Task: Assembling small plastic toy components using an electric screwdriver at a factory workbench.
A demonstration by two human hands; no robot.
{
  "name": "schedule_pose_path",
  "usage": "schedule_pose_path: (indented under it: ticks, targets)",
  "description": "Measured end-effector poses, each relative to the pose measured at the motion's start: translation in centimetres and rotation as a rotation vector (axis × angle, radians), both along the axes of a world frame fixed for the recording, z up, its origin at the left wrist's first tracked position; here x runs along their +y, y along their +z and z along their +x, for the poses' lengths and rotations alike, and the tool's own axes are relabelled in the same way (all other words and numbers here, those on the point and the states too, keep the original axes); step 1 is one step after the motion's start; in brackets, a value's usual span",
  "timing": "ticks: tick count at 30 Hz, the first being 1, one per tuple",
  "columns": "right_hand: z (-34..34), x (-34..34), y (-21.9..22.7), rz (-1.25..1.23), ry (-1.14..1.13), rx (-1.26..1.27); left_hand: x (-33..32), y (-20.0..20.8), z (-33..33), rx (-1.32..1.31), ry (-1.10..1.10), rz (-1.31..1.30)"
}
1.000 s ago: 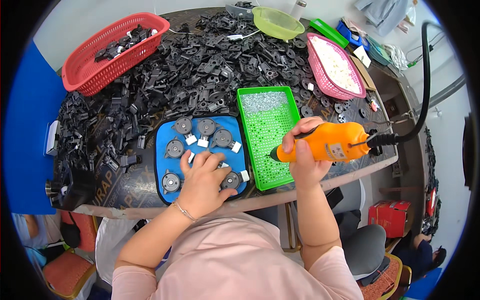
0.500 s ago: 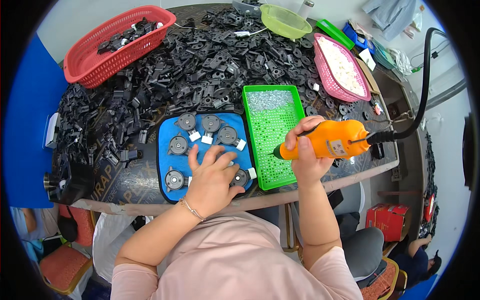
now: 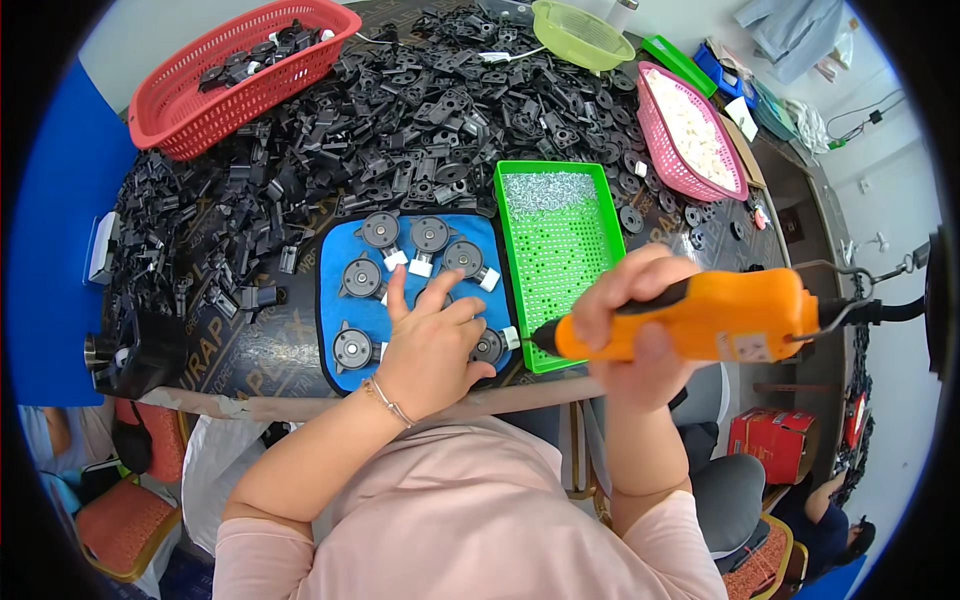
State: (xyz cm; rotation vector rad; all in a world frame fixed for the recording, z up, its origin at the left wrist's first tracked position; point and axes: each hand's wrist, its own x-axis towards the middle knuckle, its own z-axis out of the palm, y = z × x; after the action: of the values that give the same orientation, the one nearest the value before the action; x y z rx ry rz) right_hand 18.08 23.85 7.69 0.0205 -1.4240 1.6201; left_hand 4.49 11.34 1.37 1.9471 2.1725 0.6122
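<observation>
My left hand [image 3: 428,350] lies palm down over a blue mat [image 3: 340,285], fingers spread. Its thumb and index finger grip the edges of a black round part [image 3: 488,347] with a white end piece [image 3: 511,338] at the mat's lower right. My right hand [image 3: 640,320] is wrapped round an orange electric screwdriver [image 3: 720,318], held level. Its tip points left and meets, or nearly meets, the white end piece. Several similar black round parts [image 3: 430,236] with white ends lie on the mat. One beneath my left fingers is mostly hidden.
A green perforated tray [image 3: 560,245] with small silvery screws at its far end stands right of the mat. Black plastic parts [image 3: 420,130] are heaped behind. Around them stand a red basket [image 3: 190,105], a pink basket [image 3: 668,130] of white pieces and a yellow-green bowl [image 3: 580,38].
The screwdriver has come down from above the green tray, turned level, and its tip has moved left to the white end piece. My left hand stays over the same part.
</observation>
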Motion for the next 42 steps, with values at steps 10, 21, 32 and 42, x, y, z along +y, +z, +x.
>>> schedule_pose_path:
  ticks: [10, 21, 32, 42]
  targets:
    - [-1.7, -1.2, -2.5, 0.193, -0.058, -0.236, -0.2, -0.2, 0.0, -0.041, 0.009, 0.007]
    - [-1.8, -0.5, -2.3, 0.223, 0.051, -0.229, -0.1, -0.5, 0.1, -0.074, 0.021, 0.068]
    - [-0.9, 1.7, -1.7, 0.113, 0.394, -0.081, 0.0, -0.2, -0.1, -0.089, 0.011, -0.026]
    - [1.5, 2.7, -2.8, 0.004, -0.061, -0.124, 0.1, -0.2, -0.1, -0.102, 0.008, -0.045]
